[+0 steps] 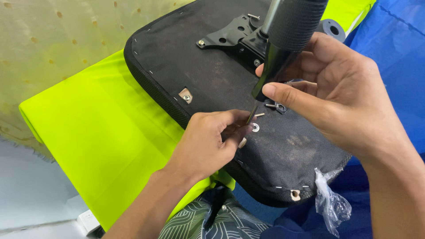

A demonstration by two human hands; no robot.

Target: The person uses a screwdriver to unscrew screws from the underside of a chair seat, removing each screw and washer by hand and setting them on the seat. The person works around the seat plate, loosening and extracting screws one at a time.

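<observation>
Head view: black-handled screwdriver (283,42), thin shaft, over dusty seat underside (212,75).

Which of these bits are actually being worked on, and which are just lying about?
In use:
- screwdriver in the right hand
- left hand steadying its tip by a washer
- upturned black seat base
- loose screw

Lying about:
- clear plastic bag
- yellow-green cloth
- blue cloth
- black ring
</observation>
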